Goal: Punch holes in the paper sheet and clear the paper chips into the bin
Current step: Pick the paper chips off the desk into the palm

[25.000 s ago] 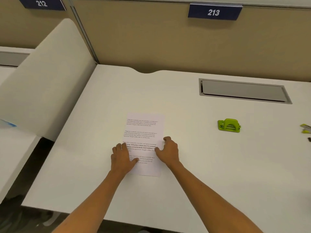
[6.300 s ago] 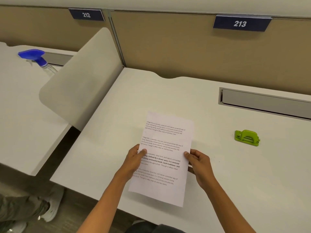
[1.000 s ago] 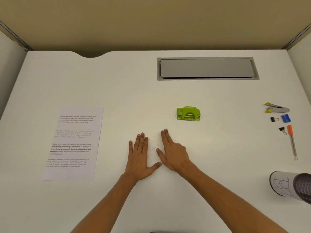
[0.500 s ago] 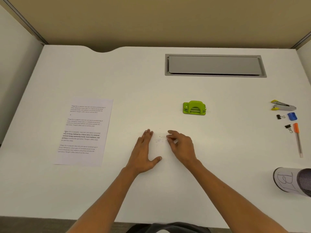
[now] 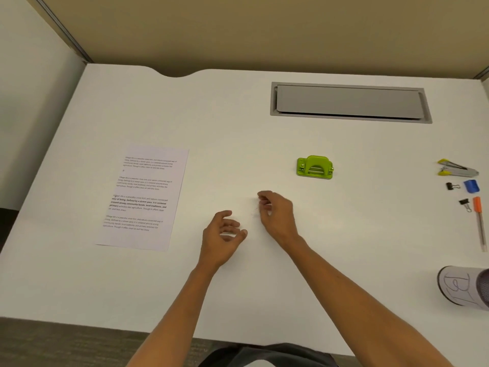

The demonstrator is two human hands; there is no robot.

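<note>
Matt white desk top (image 5: pixel 238 123), thin printed paper sheet (image 5: pixel 144 197), glossy green plastic hole punch (image 5: pixel 315 168)

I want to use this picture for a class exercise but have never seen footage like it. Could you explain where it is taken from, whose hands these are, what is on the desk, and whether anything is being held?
There is no machine here: a person wears a camera on the head, looking down at their own bare hands. On the white desk lie a printed paper sheet, a green hole punch, and at the right edge a stapler, binder clips, a pen and a cylindrical bin lying on its side. The left hand is cupped, fingers curled. The right hand pinches its fingertips together over faint specks, probably paper chips; whether it holds any is too small to tell.
</note>
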